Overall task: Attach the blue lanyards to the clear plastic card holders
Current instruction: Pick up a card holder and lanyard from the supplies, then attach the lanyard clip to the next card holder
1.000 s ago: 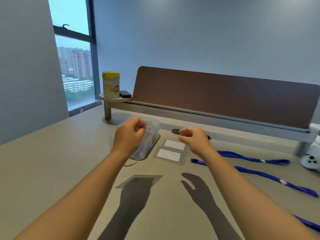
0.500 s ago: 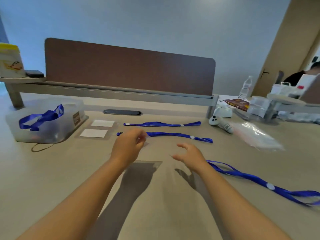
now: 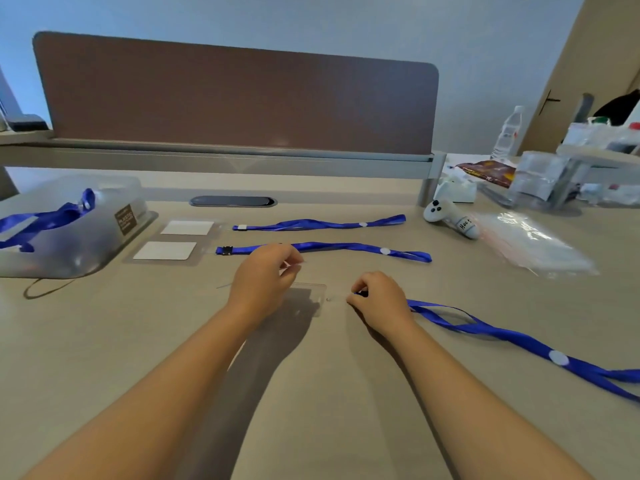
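Both hands had dropped to the desk [image 3: 104,358] since half a second earlier, when they hovered above it, and the right hand [image 3: 379,301] had closed from a loose spread into a pinch on the near end of a blue lanyard [image 3: 502,336]. That lanyard trailed away to the right across the desk, a white dot showing on its strap. The left hand [image 3: 265,282] was curled, thumb and fingertips pressed together on something thin and clear; what exactly it pinched could not be told. A clear holder [image 3: 311,299] lay flat between the two hands, partly under the left hand and its shadow, its right edge just beside the pinched lanyard end.

Farther back, two more lanyards lay roughly parallel: the nearer one [image 3: 346,247], just behind the left hand, carried a black clip at its left end, and the farther one [image 3: 318,224] a pale clip. Left of them sat two holders with white cards [image 3: 165,251], one behind the other. A translucent box [image 3: 79,233] with a blue lanyard inside stood at the far left. A white controller [image 3: 450,218] and a plastic bag [image 3: 533,247] rested at the right, below a brown divider [image 3: 235,98].
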### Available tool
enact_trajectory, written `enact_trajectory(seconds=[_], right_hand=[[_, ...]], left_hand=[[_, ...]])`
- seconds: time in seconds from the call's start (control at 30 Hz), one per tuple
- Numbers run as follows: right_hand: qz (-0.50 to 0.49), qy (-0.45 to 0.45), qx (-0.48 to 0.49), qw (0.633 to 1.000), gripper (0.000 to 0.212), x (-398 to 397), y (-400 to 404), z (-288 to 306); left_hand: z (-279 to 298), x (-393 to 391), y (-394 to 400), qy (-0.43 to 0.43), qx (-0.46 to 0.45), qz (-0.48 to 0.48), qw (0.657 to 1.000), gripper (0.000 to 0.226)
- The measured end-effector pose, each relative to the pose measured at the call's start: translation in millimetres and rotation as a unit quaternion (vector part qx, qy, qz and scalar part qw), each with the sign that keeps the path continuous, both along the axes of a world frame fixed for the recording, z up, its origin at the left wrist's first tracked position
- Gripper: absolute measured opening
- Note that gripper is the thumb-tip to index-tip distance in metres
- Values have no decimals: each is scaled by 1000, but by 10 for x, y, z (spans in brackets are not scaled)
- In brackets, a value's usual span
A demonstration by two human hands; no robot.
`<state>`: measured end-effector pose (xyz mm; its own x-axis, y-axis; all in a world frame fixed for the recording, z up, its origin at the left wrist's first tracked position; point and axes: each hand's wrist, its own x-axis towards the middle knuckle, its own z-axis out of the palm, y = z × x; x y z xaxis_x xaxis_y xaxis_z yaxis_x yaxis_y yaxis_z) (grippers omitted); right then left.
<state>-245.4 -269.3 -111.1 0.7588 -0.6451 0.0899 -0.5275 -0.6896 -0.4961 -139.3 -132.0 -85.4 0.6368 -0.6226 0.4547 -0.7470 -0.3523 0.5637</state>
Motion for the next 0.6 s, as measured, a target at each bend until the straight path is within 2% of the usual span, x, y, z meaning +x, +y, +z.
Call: enact_trajectory(seconds=[0.17,0.3,0.4,0.6], right_hand=[[31,-58,76,995,1,9,112,110],[24,-142,185,972,9,41,232,233],[38,-154,205,966,22,85,314,340],[45,-193,282,939,19,154,498,516]], left_hand=[[43,-38,47,-18,-9,5,1000,14],[113,-73,118,-28,-21,28,999,14],[168,-75,169,-35,-22,50,998,18],[232,-95,225,0,-40,60,997,20]])
